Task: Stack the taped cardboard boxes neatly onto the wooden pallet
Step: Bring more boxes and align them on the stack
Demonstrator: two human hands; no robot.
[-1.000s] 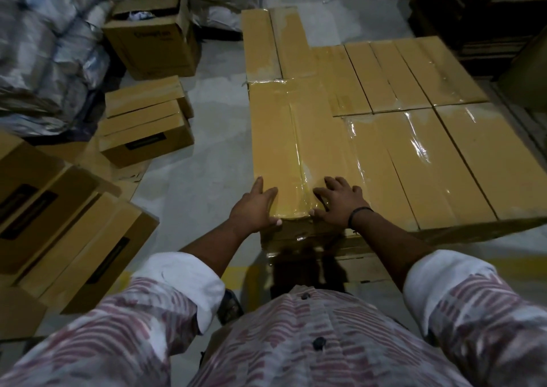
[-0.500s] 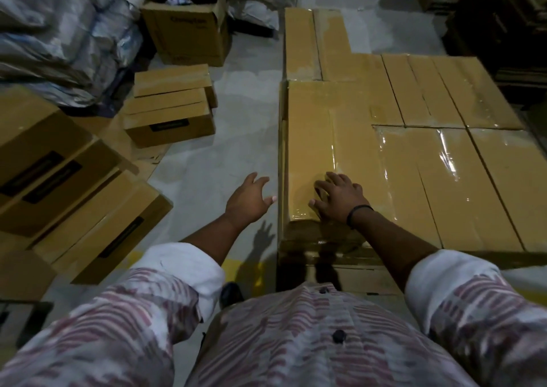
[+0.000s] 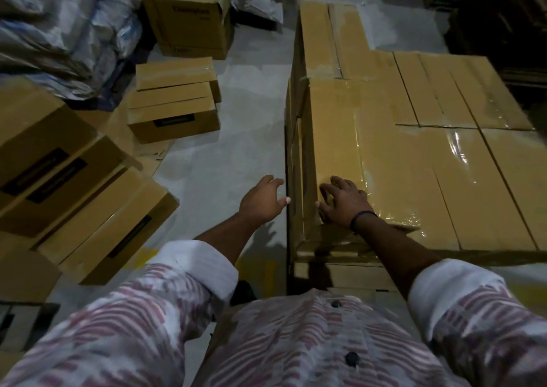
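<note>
Left hand (image 3: 262, 201) has slid off the top of the brown taped cardboard box (image 3: 349, 156) to its left side, fingers loose, gripping nothing. Right hand (image 3: 343, 203) stays flat on top, fingers spread; box sits at the stack's near-left corner, so I'd say it's placed and being squared. Loose brown cartons (image 3: 174, 114) wait on the floor.

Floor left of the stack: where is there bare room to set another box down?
Bare concrete floor runs between the taped box stack and the small floor boxes, up to the open carton. Left side is crowded with loose boxes and plastic-wrapped bundles.
</note>
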